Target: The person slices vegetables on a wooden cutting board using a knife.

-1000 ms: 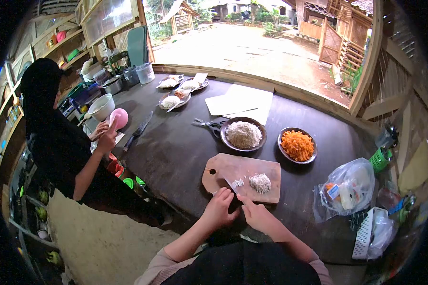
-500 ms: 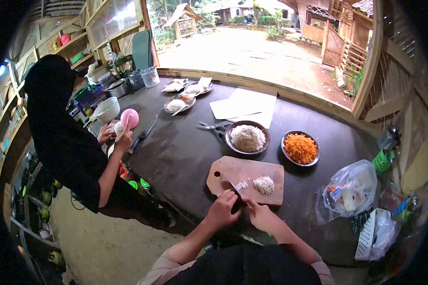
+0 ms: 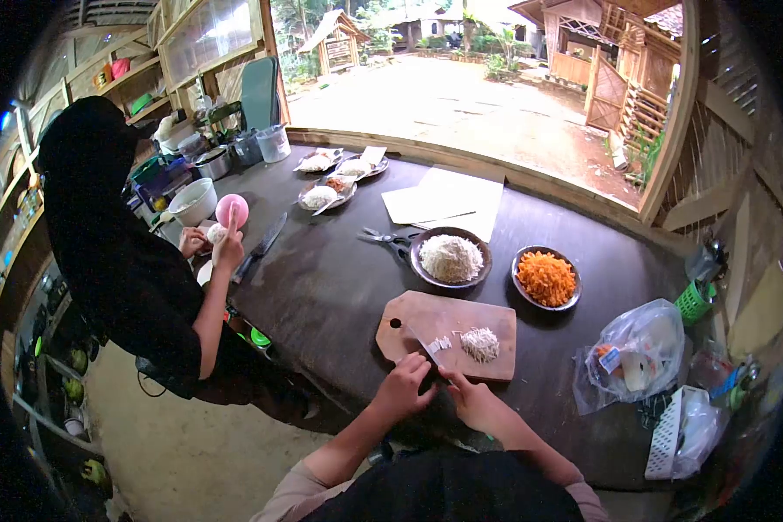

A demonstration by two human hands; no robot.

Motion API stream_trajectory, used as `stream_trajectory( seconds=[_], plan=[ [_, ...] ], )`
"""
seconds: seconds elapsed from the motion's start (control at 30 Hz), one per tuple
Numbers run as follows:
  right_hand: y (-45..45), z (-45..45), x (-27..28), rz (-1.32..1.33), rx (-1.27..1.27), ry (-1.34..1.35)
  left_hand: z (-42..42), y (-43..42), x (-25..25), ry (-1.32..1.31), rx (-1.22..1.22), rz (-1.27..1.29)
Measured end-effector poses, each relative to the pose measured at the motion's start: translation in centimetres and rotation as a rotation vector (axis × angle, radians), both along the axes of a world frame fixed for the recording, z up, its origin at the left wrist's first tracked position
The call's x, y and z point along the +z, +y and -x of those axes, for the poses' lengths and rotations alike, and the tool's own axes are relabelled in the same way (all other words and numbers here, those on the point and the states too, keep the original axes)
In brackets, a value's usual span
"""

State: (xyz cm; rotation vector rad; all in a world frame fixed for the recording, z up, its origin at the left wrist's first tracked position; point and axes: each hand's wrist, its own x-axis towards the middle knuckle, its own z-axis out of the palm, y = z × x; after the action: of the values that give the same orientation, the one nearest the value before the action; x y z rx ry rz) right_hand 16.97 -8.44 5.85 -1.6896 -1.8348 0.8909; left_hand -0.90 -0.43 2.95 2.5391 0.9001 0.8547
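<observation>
My right hand (image 3: 468, 402) is closed around the handle of a knife (image 3: 427, 346). Its blade slants up and left across the near part of a wooden cutting board (image 3: 439, 309). Just left of it, my left hand (image 3: 404, 388) rests at the board's near edge with curled fingers beside the blade; whatever they pinch is hidden. Small white cut pieces (image 3: 442, 344) lie right of the blade. Farther right on the board sits a little pile of thin white shreds (image 3: 479, 344).
Behind the board stand a bowl of white shreds (image 3: 451, 259) and a bowl of orange shreds (image 3: 545, 279). Scissors (image 3: 389, 237) lie nearby. A plastic bag (image 3: 639, 348) and white basket (image 3: 672, 435) are at right. At left, a co-worker (image 3: 122, 244) holds a pink round object (image 3: 232, 210).
The knife blade shows a little more above my left fingers. Both hands stay at the board's near edge. The view has shifted slightly.
</observation>
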Motion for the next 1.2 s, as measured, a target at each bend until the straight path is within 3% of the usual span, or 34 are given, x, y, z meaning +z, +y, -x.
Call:
stream_trajectory(
  seconds=[0.63,0.73,0.93,1.2],
  plan=[
    [0.5,0.2,-0.3,-0.061,-0.007,0.101,0.0,-0.2,-0.2,-0.022,0.0,0.092],
    [0.8,0.4,-0.5,-0.018,-0.023,0.014,-0.1,0.1,-0.4,-0.08,-0.005,0.007],
    [1.0,0.5,-1.1,-0.05,-0.001,0.039,-0.1,-0.2,0.0,-0.035,0.015,0.108],
    [1.0,0.8,0.1,0.01,-0.02,0.011,-0.2,0.1,-0.5,-0.072,0.015,0.06]
  ],
)
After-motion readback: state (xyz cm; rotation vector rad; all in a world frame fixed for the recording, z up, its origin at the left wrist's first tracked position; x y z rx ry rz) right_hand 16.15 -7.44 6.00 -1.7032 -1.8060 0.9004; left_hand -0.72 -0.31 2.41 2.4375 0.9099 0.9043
